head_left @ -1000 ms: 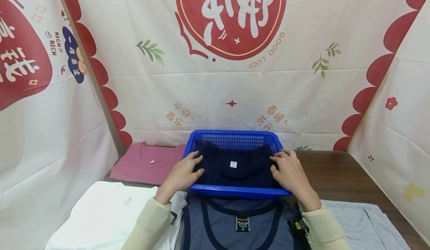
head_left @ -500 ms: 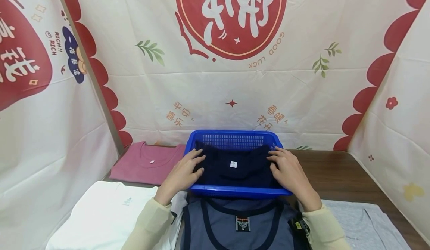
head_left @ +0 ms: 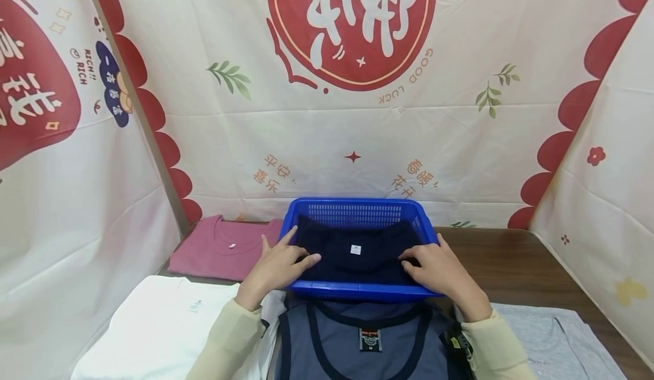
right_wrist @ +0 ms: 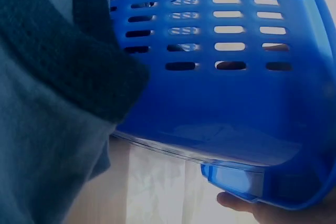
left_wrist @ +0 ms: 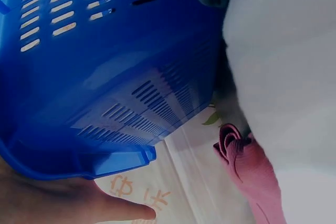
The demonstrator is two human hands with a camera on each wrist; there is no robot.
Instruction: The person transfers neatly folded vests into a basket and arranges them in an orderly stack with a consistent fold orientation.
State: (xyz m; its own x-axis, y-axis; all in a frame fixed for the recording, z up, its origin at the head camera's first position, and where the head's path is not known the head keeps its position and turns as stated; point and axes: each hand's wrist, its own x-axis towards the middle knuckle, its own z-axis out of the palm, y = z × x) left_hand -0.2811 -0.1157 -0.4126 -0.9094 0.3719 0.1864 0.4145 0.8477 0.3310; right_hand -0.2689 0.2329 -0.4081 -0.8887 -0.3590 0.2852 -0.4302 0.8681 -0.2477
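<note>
A folded navy T-shirt with a small white label at the neck lies in the blue plastic basket. On its left side my left hand reaches over the rim, thumb and forefinger touching the shirt. Opposite, my right hand rests over the other rim with bent fingers on the shirt's right edge. Some fingertips are hidden against the dark cloth. One straight finger shows under the rim in the left wrist view. The right wrist view shows a fingertip beside the basket's rim.
A blue-grey shirt with dark trim lies in front of the basket. White shirts and a pink shirt lie left; a light grey garment lies right. A printed cloth hangs behind the brown table.
Both hands have shifted inward over the navy shirt. Their thumbs and forefingers sit further in from its sides, and an outer finger of each hand is raised. The basket has stayed put.
</note>
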